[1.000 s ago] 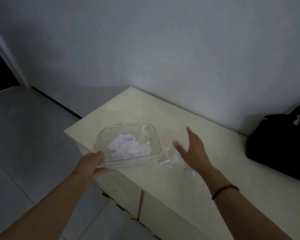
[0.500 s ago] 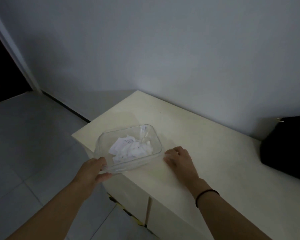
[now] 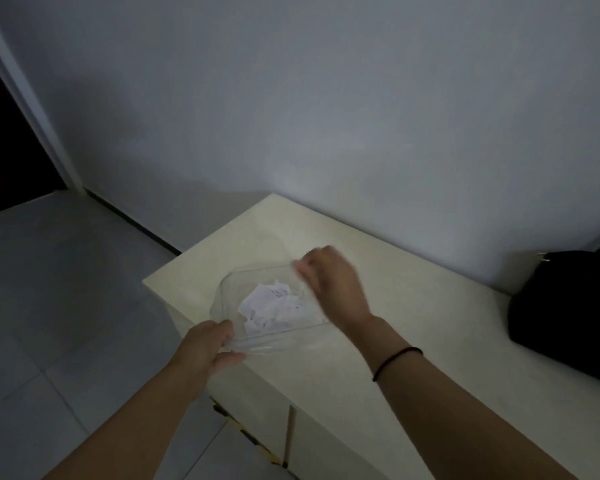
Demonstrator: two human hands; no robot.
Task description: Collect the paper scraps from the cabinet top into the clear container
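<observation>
The clear container (image 3: 227, 292) sits tilted at the left front corner of the cream cabinet top (image 3: 430, 306), partly past the edge. White paper scraps (image 3: 272, 311) lie heaped inside it. My left hand (image 3: 210, 348) grips the container's near rim. My right hand (image 3: 333, 282), blurred by motion, hovers over the container's far right side with fingers curled; whether scraps are in it is hidden.
A black bag (image 3: 565, 313) stands on the cabinet top at the right against the wall. The grey wall runs behind the cabinet. Tiled floor (image 3: 66, 289) lies to the left, with a dark doorway at the far left.
My right hand closed on the cabinet top beside the container, then lifted up and left over the container. My left hand kept hold of the rim.
</observation>
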